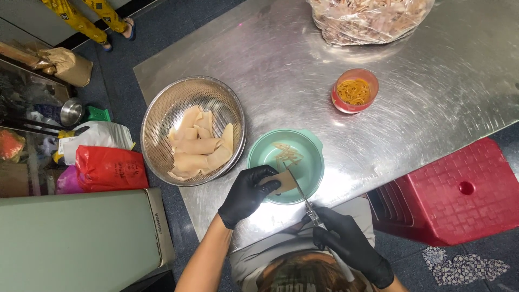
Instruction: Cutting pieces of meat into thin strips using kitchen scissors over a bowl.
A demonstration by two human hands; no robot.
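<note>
Scissors [300,196] bite into a pale, flat piece of dried food [285,181] held over a green bowl [311,181] on a steel table [281,70]. The gloved left hand [247,194] pinches the piece between curled fingers at the bowl's near rim, while the gloved right hand [348,246], clenched round the scissor handles, works the blades from below. A few cut strips [285,154] already lie in the bowl, so the cutting looks to be at an early stage; more uncut slices [197,146] wait in the metal colander [162,116] just to the left. Going on would call for feeding the piece steadily into the blades with fingertips kept back. The bowl sits near the table's front edge, touching the colander's rim. A small red tub of rubber bands [354,91] and a filled plastic bag [367,19] stand well apart, leaving open steel between. A red stool [459,189] crowds the right elbow.
</note>
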